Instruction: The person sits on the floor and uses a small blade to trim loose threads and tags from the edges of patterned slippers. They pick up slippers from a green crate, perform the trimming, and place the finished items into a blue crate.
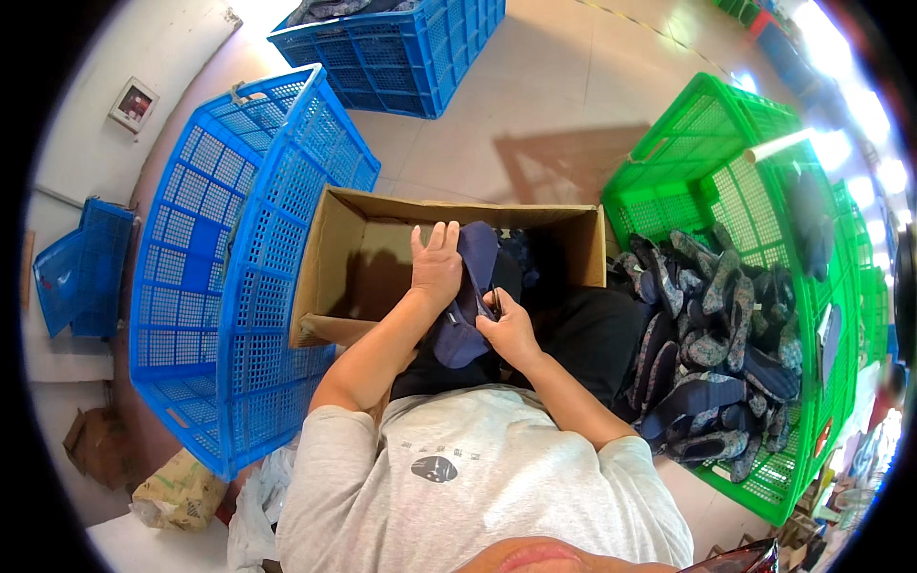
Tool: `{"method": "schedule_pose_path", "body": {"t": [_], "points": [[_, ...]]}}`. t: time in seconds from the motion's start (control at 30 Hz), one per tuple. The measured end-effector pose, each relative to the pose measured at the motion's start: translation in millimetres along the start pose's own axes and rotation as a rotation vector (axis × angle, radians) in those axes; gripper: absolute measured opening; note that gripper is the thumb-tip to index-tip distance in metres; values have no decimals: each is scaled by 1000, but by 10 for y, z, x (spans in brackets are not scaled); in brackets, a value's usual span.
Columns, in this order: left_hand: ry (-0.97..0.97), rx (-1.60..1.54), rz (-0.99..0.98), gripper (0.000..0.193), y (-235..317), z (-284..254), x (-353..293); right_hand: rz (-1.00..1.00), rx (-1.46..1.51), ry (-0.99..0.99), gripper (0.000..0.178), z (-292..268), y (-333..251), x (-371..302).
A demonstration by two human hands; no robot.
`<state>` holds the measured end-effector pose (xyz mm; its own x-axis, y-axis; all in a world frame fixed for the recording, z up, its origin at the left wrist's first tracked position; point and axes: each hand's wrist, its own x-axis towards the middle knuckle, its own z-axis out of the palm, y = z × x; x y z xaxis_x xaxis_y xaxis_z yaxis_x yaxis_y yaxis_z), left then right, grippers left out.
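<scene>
A navy slipper (479, 256), sole and upper in one dark blue, is held up above my lap at the near edge of a cardboard box. My left hand (437, 265) grips it along its left side; those fingers point away from me and the thumb is hidden. Close by on the right, my right hand (511, 332) is closed at the slipper's edge, thumb and fingers pinched together. Something small and dark shows between those fingers, too little to name. Inside the cardboard box (382, 205), dark items lie in the right part, mostly in shadow.
To my right, a green crate (659, 158) holds many patterned grey and navy slippers (709, 349). On the left, a tall blue crate (224, 239) leans close to the box. Another blue crate (392, 67) with dark goods stands farther off. Plastic bags (177, 489) lie at lower left.
</scene>
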<state>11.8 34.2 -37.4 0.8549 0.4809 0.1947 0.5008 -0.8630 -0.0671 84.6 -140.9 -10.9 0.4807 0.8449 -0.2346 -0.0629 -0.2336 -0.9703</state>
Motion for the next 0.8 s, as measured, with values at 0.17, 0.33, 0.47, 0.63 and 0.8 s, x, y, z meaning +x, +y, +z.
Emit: {"method": "schedule_pose_path", "body": {"t": [0.17, 0.33, 0.47, 0.63, 0.8], "points": [[-252, -8, -10, 32, 0, -35, 88, 81, 35, -11, 13, 0, -54, -26], [-267, -398, -88, 27, -112, -16, -105, -19, 61, 44, 15, 25, 275, -88], [53, -549, 103, 20, -154, -369, -433, 126, 74, 146, 16, -61, 432, -209], [260, -1246, -470, 38, -262, -386, -642, 171, 257, 210, 17, -204, 397, -135], [-17, -2412, -691, 70, -117, -463, -522, 187, 406, 21, 19, -359, 267, -132]]}}
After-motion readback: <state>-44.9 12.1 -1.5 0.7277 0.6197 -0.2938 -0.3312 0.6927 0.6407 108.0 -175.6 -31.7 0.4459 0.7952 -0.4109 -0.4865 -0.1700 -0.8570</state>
